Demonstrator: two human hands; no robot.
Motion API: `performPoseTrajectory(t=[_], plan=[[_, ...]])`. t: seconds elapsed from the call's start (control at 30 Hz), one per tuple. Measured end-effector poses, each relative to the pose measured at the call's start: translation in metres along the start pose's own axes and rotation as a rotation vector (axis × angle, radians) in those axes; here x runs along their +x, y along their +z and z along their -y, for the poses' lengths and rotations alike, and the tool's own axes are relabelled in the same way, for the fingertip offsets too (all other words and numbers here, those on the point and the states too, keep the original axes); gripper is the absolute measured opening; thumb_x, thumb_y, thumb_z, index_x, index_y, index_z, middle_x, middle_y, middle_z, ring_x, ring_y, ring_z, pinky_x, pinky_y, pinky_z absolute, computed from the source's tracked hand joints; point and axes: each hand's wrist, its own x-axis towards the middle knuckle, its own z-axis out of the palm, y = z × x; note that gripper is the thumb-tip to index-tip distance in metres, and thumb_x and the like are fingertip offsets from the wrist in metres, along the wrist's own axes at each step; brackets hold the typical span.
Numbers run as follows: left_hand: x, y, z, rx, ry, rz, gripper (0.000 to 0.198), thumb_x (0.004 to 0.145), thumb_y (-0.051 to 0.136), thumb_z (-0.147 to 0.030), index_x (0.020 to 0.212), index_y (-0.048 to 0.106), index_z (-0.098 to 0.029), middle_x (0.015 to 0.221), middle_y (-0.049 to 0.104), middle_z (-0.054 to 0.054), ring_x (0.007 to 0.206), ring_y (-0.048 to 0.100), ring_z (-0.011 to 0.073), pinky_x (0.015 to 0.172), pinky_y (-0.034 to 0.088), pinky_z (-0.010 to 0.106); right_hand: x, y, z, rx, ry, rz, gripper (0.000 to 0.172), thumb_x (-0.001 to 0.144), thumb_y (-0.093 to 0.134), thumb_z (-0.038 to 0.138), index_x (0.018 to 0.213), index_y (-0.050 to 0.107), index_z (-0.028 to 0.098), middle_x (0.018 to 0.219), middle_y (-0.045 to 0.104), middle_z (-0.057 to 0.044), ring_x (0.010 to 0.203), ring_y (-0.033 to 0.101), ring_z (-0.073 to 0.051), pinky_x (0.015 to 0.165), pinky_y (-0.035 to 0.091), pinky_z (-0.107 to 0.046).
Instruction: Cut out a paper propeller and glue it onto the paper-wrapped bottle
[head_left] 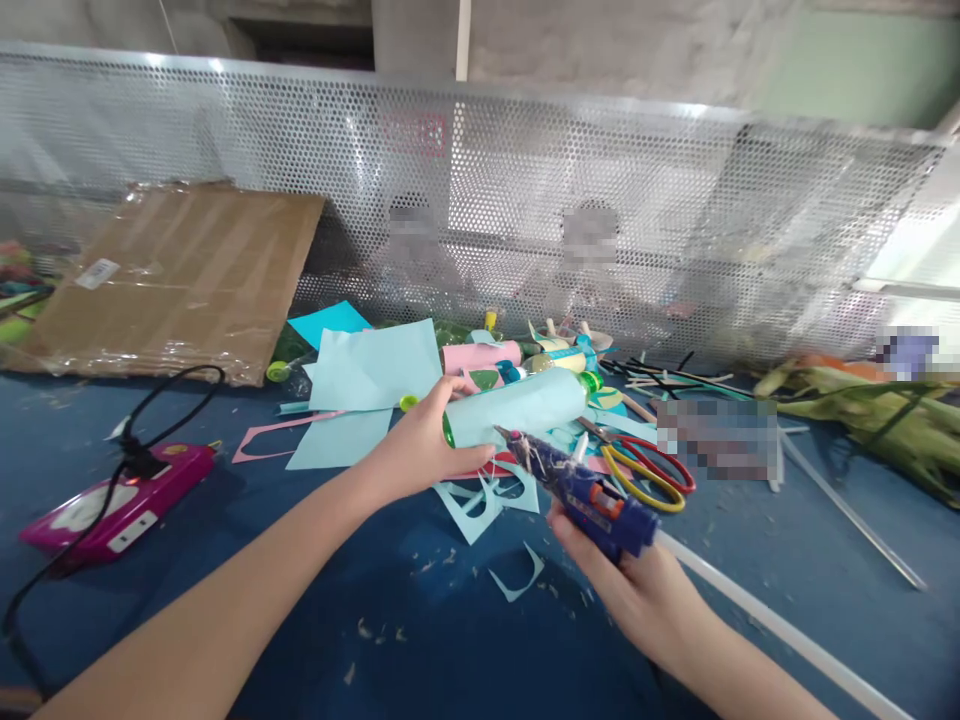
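My left hand (431, 440) is closed around the base end of a green plastic bottle (517, 408) wrapped in pale blue paper. The bottle lies on its side in the air, its green cap end pointing right. In my right hand (637, 585) is a blue hot glue gun (577, 490), with a long white glue stick (772, 620) running out of its back. The gun's nozzle sits close to the lower edge of the paper; whether it touches I cannot tell. Red and yellow handled scissors (645, 470) lie just behind the gun.
Pale blue sheets (375, 365) and cut paper scraps (472, 505) lie around the bottle. A magenta power strip (120, 505) with a black cord is at left. Cardboard (180, 270) leans on a perforated metal panel (510, 180). Corn husks (870, 410) lie at right.
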Motion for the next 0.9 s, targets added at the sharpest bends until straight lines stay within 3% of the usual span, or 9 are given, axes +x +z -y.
performPoseTrajectory(t=[0.27,0.37,0.57,0.9], plan=[[-0.003,0.001,-0.005,-0.03,0.002,-0.019,0.054,0.068,0.066,-0.04,0.113,0.039,-0.026,0.118,0.053,0.007,0.091,0.059,0.0245,0.073,0.047,0.034,-0.001,0.003,-0.001,-0.037,-0.091,-0.002,0.024,0.09,0.045,0.04,0.088,0.06,0.021,0.082,0.068,-0.006,0.079,0.065,-0.022,0.077,0.054,-0.032],[-0.003,0.002,-0.004,-0.023,0.028,-0.049,0.054,0.068,0.066,-0.041,0.112,0.039,-0.026,0.119,0.052,0.006,0.094,0.058,0.0253,0.076,0.047,0.036,-0.004,0.004,-0.004,-0.053,-0.061,-0.035,0.026,0.089,0.046,0.043,0.092,0.059,0.021,0.086,0.068,-0.007,0.08,0.065,-0.023,0.079,0.054,-0.034],[-0.003,0.004,-0.003,-0.018,0.041,-0.076,0.055,0.069,0.066,-0.042,0.114,0.039,-0.026,0.119,0.052,0.006,0.097,0.056,0.0252,0.078,0.046,0.037,-0.005,0.004,-0.003,0.007,-0.023,-0.002,0.015,0.088,0.048,0.036,0.091,0.057,0.024,0.09,0.065,-0.004,0.081,0.063,-0.02,0.07,0.054,-0.026],[-0.005,0.002,-0.007,0.003,0.015,-0.08,0.055,0.07,0.065,-0.04,0.115,0.037,-0.027,0.123,0.051,0.007,0.105,0.054,0.0284,0.083,0.046,0.04,0.001,-0.005,0.011,0.068,0.1,0.038,0.02,0.086,0.048,0.039,0.087,0.059,0.022,0.076,0.066,-0.003,0.065,0.061,-0.02,0.056,0.052,-0.026]])
